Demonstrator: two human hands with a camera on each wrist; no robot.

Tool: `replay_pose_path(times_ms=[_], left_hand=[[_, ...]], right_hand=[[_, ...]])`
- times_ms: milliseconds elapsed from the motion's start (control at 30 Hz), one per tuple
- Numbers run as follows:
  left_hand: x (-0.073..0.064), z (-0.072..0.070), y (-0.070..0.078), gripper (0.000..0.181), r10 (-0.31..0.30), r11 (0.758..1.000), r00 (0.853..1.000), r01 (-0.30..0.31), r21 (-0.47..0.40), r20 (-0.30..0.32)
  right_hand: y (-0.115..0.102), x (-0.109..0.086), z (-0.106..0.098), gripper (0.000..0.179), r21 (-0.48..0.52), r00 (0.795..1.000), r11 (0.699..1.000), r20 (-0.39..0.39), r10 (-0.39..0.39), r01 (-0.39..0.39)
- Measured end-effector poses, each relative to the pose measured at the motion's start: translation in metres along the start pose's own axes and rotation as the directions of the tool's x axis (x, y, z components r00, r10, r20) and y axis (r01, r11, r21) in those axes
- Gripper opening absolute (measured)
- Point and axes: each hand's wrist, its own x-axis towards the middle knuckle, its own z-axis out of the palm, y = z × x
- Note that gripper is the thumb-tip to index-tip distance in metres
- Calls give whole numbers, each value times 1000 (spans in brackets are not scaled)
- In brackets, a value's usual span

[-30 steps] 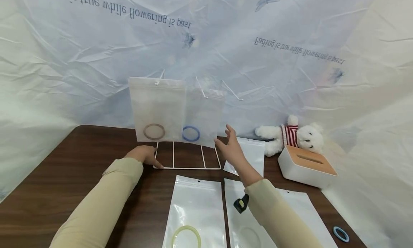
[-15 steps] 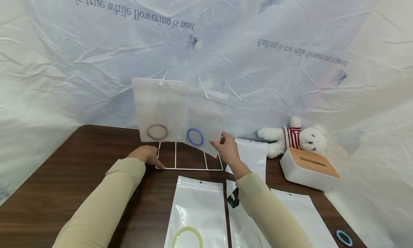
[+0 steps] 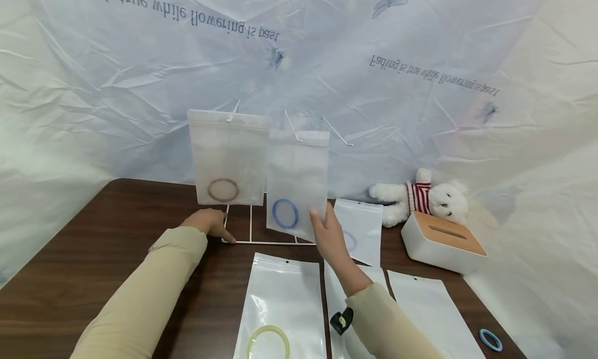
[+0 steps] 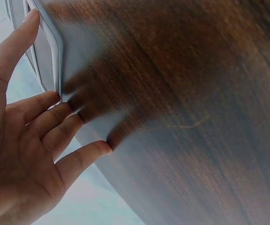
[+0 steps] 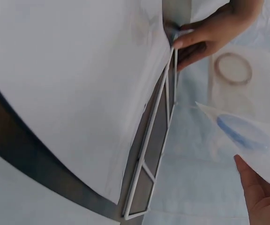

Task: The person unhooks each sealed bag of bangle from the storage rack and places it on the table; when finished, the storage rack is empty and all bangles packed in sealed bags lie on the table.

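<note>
My left hand (image 3: 207, 224) rests at the front left corner of a white wire rack (image 3: 266, 243). In the left wrist view its fingers are straight, with thumb and index fingertip touching the wire (image 4: 56, 61). My right hand (image 3: 333, 239) pinches the lower right edge of a frosted zip bag (image 3: 299, 167) between thumb and fingers. A blue ring (image 3: 286, 227) shows inside, and the bag's top is at a hook (image 3: 293, 125) of the rack. Left of it, another frosted bag (image 3: 229, 151) with a brown ring (image 3: 222, 201) hangs from a second hook (image 3: 233, 110).
Several white zip bags lie on the table (image 3: 75, 276): one (image 3: 289, 291) with a yellow ring (image 3: 268, 328) in front, one (image 3: 359, 219) beyond my right hand, another (image 3: 425, 307) at right. A light-blue ring (image 3: 484, 338), a tissue box (image 3: 441, 252) and a teddy bear (image 3: 397, 193) are also right.
My right hand has reached the blue-ring bag, taken hold of its lower edge and drawn it downward and toward me. The left hand stays at the rack's corner.
</note>
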Motion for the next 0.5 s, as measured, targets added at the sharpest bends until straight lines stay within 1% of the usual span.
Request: replay_pose_path(times_ms=[167,333,400,500], left_hand=[[2,2,0,94,7,1000,1000,-8,7,11],[4,3,0,95,11,1000,1000,-11,15,15],[4,2,0,95,8,1000,1000,-8,12,18],[3,1,0,95,2,1000,1000,-3,7,18]], right_hand=[[-8,-17,-4,51,89,999,996,25,26,-28],[-17,-33,-12,50,206,996,977,70,49,-63],[-21,-40,-15,48,238,995,969,87,43,-63],[-29,-51,-21,47,254,994,966,101,26,-51]])
